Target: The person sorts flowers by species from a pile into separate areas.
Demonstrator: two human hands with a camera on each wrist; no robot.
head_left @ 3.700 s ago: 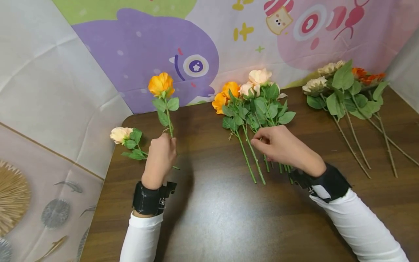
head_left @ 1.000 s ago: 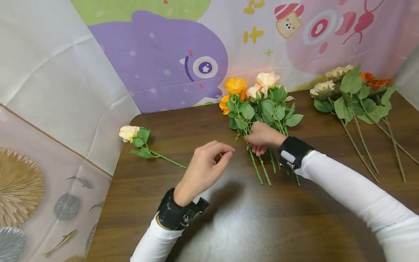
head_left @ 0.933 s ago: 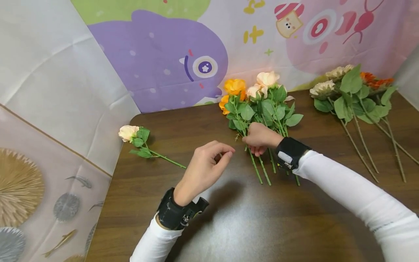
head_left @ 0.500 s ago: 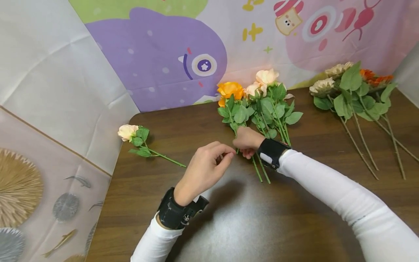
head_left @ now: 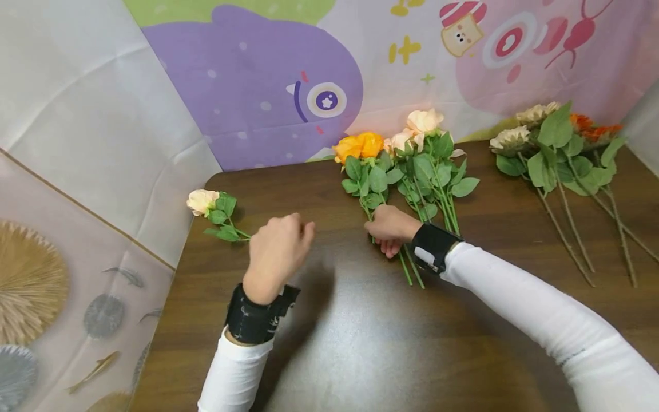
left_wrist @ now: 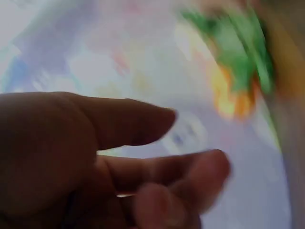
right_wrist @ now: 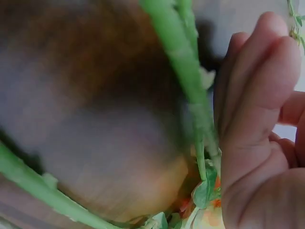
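Observation:
In the head view my right hand (head_left: 392, 228) is over the stems of the orange roses (head_left: 370, 144), its thumb and index finger pinching one slender stem. Green stems (right_wrist: 183, 71) run close beside its fingers in the right wrist view. My left hand (head_left: 278, 252) hangs over the table's left half, fingers loosely bent and nothing in them. Its thumb and fingers stand apart in the left wrist view, which is blurred. Left of it lies a single peach rose (head_left: 202, 202), the lower stem hidden behind that hand.
Peach roses (head_left: 424, 121) lie against the orange ones. Cream flowers (head_left: 509, 140) and orange-red flowers (head_left: 601, 133) with long stems lie at the far right of the brown table (head_left: 360, 343). A printed cloth (head_left: 247, 86) hangs at the back.
The left hand gave an orange rose to the right hand, which laid it down by the other orange roses and shifted left. The left hand has just swung left toward the single peach rose.

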